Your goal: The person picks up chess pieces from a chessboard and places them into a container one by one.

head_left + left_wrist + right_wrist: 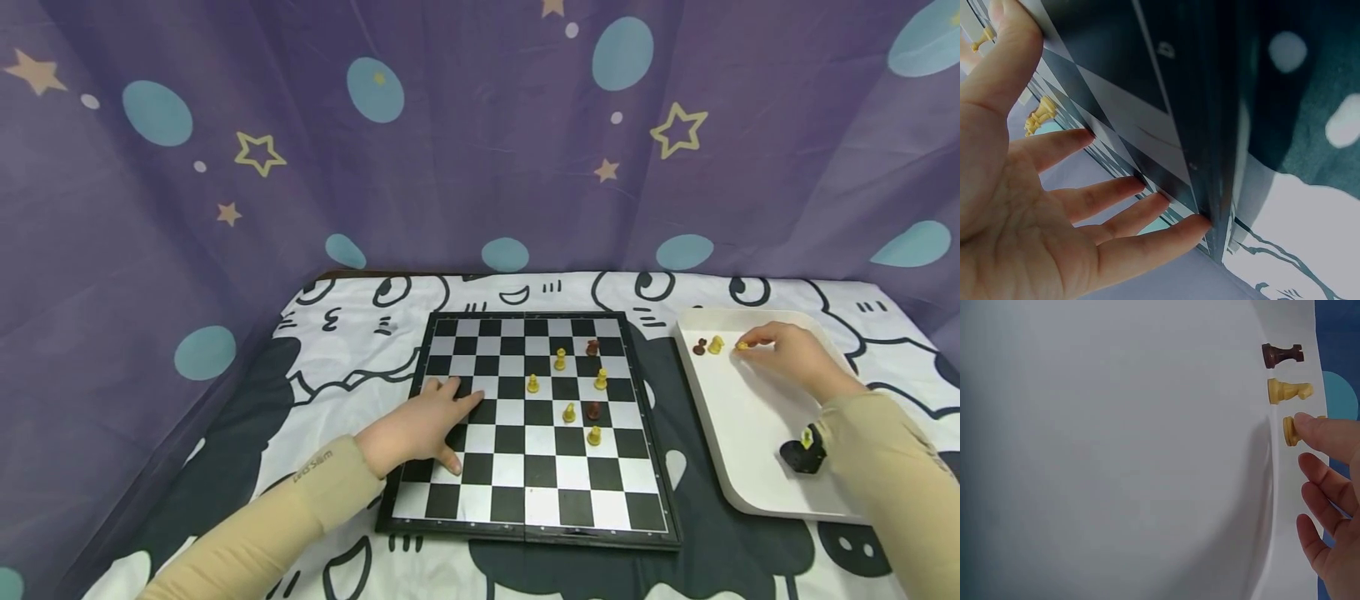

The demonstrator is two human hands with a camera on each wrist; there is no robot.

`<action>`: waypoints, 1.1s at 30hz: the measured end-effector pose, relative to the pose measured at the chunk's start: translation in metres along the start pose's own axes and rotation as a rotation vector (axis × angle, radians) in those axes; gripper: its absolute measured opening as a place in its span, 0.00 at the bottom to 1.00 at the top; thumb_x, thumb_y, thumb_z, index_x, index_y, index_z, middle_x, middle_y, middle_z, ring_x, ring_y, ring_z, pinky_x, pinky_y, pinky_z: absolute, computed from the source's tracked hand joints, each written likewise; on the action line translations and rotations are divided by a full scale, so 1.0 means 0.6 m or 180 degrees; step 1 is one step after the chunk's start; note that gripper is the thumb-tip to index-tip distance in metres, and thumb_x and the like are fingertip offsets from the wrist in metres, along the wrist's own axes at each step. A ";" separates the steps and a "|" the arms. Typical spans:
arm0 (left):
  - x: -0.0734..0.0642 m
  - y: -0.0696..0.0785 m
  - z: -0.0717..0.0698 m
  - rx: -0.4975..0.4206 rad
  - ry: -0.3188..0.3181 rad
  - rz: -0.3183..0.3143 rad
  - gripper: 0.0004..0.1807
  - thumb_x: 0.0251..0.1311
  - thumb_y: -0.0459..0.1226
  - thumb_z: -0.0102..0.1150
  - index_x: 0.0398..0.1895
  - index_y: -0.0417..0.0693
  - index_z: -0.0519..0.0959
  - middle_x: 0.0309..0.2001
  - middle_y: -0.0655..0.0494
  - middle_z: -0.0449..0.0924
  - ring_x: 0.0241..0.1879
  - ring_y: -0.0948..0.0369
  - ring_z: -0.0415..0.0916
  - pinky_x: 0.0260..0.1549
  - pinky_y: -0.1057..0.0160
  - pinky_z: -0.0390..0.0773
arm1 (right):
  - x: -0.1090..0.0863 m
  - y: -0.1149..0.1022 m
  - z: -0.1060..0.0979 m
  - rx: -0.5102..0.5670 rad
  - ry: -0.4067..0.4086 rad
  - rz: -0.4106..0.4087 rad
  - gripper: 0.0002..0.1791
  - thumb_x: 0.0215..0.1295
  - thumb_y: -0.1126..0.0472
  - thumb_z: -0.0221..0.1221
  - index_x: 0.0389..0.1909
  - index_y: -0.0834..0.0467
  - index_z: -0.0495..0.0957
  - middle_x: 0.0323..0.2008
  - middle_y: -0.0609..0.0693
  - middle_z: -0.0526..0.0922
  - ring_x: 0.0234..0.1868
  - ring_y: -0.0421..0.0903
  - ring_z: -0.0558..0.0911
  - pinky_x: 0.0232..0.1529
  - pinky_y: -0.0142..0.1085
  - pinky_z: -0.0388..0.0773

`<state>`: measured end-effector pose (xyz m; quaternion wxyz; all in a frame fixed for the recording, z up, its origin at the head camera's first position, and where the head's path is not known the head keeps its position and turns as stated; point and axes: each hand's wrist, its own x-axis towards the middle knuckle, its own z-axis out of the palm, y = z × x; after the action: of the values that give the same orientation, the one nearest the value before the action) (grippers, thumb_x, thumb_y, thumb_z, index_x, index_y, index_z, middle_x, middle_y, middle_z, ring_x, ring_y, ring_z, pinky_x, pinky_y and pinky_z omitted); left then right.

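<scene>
My left hand point(427, 421) rests spread on the left part of the black-and-white chessboard point(542, 505), fingertips on its squares. In the left wrist view its fingers are nearly straight and hold nothing. At the far end of the white tray point(765, 497), my right hand point(793, 358) pinches a yellow chess piece point(1290, 432) with thumb and finger; the thumb hides much of it. Beside it are a yellow knight point(1289, 392) and a dark brown rook point(1282, 355). On the board stand several yellow pieces, including a yellow pawn point(532, 383), and two brown ones, one a brown piece point(593, 410).
The tray stands right of the board on a cartoon-print cloth point(352, 333). A black device point(802, 454) at the right sleeve overlaps the tray in the head view. A purple curtain point(465, 167) with stars hangs behind the table.
</scene>
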<state>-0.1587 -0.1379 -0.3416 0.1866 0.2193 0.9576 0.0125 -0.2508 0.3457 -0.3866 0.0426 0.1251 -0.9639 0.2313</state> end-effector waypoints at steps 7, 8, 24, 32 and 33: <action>0.000 0.000 -0.001 -0.0030 -0.0010 -0.0021 0.55 0.33 0.50 0.75 0.70 0.49 0.61 0.68 0.37 0.57 0.64 0.39 0.57 0.56 0.47 0.71 | 0.006 0.003 0.009 0.0003 0.0049 -0.0043 0.11 0.57 0.63 0.62 0.35 0.68 0.81 0.36 0.66 0.82 0.41 0.64 0.77 0.41 0.51 0.70; 0.000 0.000 -0.001 -0.0032 -0.0013 -0.0027 0.55 0.33 0.50 0.75 0.71 0.49 0.61 0.68 0.37 0.57 0.64 0.39 0.56 0.56 0.47 0.71 | 0.007 0.004 0.010 -0.0002 0.0043 -0.0038 0.11 0.57 0.63 0.62 0.35 0.68 0.81 0.36 0.66 0.82 0.40 0.64 0.77 0.40 0.50 0.70; -0.002 0.002 -0.001 0.0005 0.0007 0.0000 0.56 0.32 0.51 0.76 0.70 0.50 0.62 0.67 0.37 0.58 0.63 0.39 0.57 0.56 0.47 0.71 | 0.014 0.005 0.010 -0.0092 -0.0147 0.0065 0.12 0.57 0.62 0.62 0.34 0.69 0.80 0.35 0.66 0.81 0.38 0.62 0.77 0.40 0.52 0.70; 0.000 0.001 0.001 0.0014 -0.0017 -0.0034 0.56 0.32 0.51 0.76 0.71 0.50 0.61 0.68 0.37 0.57 0.63 0.40 0.57 0.57 0.47 0.70 | 0.011 0.010 0.011 -0.0164 -0.0199 0.0016 0.14 0.57 0.61 0.63 0.36 0.69 0.80 0.30 0.60 0.80 0.36 0.59 0.77 0.40 0.51 0.70; 0.000 0.001 0.001 0.0014 -0.0020 -0.0034 0.56 0.32 0.51 0.76 0.71 0.50 0.61 0.68 0.37 0.57 0.63 0.40 0.57 0.57 0.47 0.70 | 0.011 0.010 0.011 -0.0163 -0.0193 0.0006 0.14 0.57 0.61 0.63 0.37 0.69 0.79 0.30 0.59 0.80 0.36 0.58 0.77 0.39 0.50 0.70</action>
<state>-0.1580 -0.1373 -0.3418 0.1892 0.2145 0.9582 0.0088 -0.2588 0.3463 -0.3940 0.0164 0.1300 -0.9704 0.2028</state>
